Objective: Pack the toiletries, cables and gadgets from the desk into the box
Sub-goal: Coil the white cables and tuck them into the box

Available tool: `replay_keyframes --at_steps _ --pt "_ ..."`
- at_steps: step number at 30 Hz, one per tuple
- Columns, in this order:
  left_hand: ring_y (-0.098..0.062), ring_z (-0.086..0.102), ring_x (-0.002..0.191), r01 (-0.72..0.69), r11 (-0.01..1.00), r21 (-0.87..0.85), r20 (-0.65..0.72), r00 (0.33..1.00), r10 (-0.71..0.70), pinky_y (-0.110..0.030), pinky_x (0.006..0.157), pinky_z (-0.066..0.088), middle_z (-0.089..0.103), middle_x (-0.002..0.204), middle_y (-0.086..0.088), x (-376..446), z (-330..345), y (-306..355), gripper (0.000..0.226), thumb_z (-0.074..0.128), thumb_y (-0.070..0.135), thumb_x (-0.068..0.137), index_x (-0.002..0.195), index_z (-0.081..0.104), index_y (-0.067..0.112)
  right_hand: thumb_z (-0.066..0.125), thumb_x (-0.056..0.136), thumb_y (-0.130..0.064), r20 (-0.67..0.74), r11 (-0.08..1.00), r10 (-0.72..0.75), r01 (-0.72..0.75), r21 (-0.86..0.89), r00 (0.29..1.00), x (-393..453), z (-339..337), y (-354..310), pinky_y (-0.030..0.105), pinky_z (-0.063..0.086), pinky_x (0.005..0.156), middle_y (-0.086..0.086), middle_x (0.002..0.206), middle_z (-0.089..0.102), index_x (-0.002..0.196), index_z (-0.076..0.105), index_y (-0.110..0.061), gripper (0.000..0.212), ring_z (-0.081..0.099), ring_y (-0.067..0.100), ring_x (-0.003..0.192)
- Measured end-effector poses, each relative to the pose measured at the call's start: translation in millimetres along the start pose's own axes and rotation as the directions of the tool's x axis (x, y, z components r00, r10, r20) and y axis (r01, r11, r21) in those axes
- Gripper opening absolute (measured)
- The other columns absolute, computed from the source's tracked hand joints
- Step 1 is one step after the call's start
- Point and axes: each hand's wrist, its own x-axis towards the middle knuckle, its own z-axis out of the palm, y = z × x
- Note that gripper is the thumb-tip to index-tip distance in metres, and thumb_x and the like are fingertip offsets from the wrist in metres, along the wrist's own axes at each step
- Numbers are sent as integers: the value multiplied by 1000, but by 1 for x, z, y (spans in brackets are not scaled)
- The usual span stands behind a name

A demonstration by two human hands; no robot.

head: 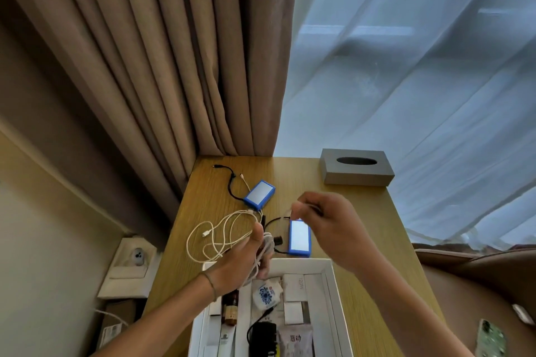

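White cable (223, 236) | coiled in left hand (243, 261) | right hand (324, 223) pinching end

A grey packet (296, 339) in the white box (333, 284) bears two dark Chinese characters — "启动"; other print is too blurred to read.

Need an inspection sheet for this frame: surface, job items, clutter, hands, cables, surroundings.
Surface: wooden desk, bare at right.
Job's things: white box at near edge, open, already holding a dark bottle, a patterned pouch, a black adapter and a sachet; two blue gadgets on the desk.
Clutter: grey tissue box at the far right corner.
Hands: left hand grips the white cable bundle; right hand pinches its end.
Cables: white cable partly coiled; black leads run from both gadgets.
Surroundings: brown curtain, sheer curtain, wall socket, phone at lower right.
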Motion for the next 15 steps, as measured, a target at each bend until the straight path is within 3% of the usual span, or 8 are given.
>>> replay_keyframes --at_steps 2,4,7,9,11,13,15 --pt "-7 42 46 49 996 -81 162 986 -36 -14 45 35 46 58 3 -5 1 5 95 26 99 60 80 43 8 57 97 -36 -33 1000 -9 9 9 999 10 -2 5 34 39 59 18 70 64 73 68 -26 28 50 25 57" --pt "-2 43 48 41 995 -93 285 958 -13 -12 46 36 47 63 6 -9 1 14 78 35 88 73 82 42 10 57 97 -36 -62 1000 -4 5 8 998 17 1 11 37 41 58 18 70 64 72 68 -27 29 48 22 56" --pt "0 43 47 -41 999 -34 339 940 50 -12 49 37 47 66 -2 -14 3 22 48 38 57 96 84 44 11 55 97 -38 -110 1000 29 -28 8 994 23 10 21 47 48 61 13 68 65 71 67 -27 30 57 32 63" --pt "-6 43 50 -47 995 -93 223 973 66 -16 49 38 48 66 -4 -14 4 22 43 37 47 101 83 47 10 57 98 -37 -146 997 76 -75 13 986 24 16 30 40 43 58 0 58 59 67 65 -29 33 51 21 55" --pt "-14 45 51 -44 978 -204 7 999 46 -22 46 38 53 67 -8 -11 3 19 50 36 50 101 84 54 6 56 100 -34 -143 991 133 -133 10 981 22 23 41 34 39 56 -5 54 56 66 65 -29 35 47 15 52" --pt "-18 53 52 -30 941 -338 -189 981 -37 -26 43 44 61 71 -12 -6 -1 16 58 35 52 99 93 66 3 52 102 -32 -55 983 182 -182 13 982 14 33 50 32 38 53 -8 52 54 71 67 -26 35 44 9 48" --pt "-22 64 65 3 890 -456 -281 949 -147 -31 51 56 71 83 -17 0 -6 14 63 31 52 97 108 71 5 51 103 -31 36 978 209 -207 -36 977 4 45 56 28 33 52 -11 50 49 74 68 -22 34 38 4 46"
